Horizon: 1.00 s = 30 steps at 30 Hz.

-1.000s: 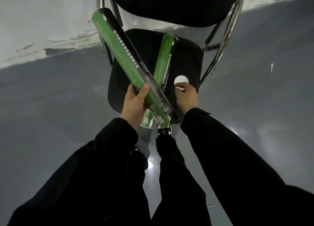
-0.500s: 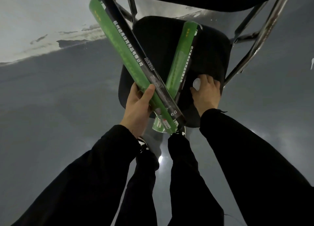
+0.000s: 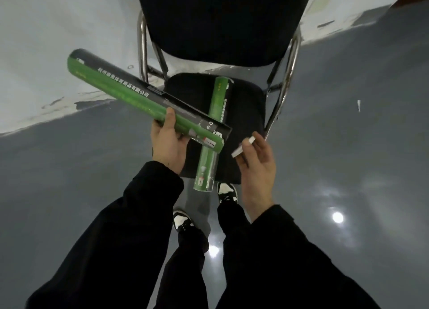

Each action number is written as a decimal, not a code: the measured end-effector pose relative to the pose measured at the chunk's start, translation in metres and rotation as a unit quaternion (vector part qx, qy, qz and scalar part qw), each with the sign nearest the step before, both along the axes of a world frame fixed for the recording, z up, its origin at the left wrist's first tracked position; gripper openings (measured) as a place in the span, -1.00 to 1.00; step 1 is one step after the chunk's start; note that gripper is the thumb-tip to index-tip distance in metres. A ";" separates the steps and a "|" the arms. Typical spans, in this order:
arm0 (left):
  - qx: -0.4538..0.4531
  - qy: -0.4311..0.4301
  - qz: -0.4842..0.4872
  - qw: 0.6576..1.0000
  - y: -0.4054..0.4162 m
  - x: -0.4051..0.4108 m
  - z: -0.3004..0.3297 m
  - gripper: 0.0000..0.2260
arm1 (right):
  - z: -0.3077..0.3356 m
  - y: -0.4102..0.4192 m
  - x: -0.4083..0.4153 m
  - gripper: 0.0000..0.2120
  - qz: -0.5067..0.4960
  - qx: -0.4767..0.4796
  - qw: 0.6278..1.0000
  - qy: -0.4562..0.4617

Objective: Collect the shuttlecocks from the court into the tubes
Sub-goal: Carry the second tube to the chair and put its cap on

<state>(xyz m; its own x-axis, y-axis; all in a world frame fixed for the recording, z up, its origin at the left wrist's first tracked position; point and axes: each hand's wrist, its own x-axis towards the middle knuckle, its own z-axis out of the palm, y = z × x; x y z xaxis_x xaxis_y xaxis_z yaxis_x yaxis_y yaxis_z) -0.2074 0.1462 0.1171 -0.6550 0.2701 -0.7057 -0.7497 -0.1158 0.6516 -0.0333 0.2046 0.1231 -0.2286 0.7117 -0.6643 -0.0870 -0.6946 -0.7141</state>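
Left hand (image 3: 168, 146) gripping green tube (image 3: 139, 97), right hand (image 3: 256, 162) pinching white cap (image 3: 243, 147)

Left hand (image 3: 169, 144): seen at frame centre, thumb laid over a green tube (image 3: 144, 100), fingers curled beneath it.
Right hand (image 3: 257, 167): right of centre, palm turned inward, a white cap (image 3: 243, 147) pinched at the fingertips.
Sleeves: both arms extended from the lower frame, clad in black.

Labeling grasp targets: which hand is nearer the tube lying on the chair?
Left. The left hand grips another tube right beside the chair tube, almost touching it. The right hand, pinching a white cap, is slightly farther off.
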 end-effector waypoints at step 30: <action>0.069 -0.061 0.004 0.996 -0.006 0.014 0.048 -0.77 | 0.045 0.006 -0.014 -0.51 0.149 0.308 0.940 -0.012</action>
<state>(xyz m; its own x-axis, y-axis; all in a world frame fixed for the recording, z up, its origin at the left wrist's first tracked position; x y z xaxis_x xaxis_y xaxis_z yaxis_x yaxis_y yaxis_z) -0.1932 0.1400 0.1646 -0.5702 0.3643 -0.7363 -0.8203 -0.2047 0.5340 -0.0476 0.2110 0.1683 -0.4691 0.8696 -0.1541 0.0661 -0.1395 -0.9880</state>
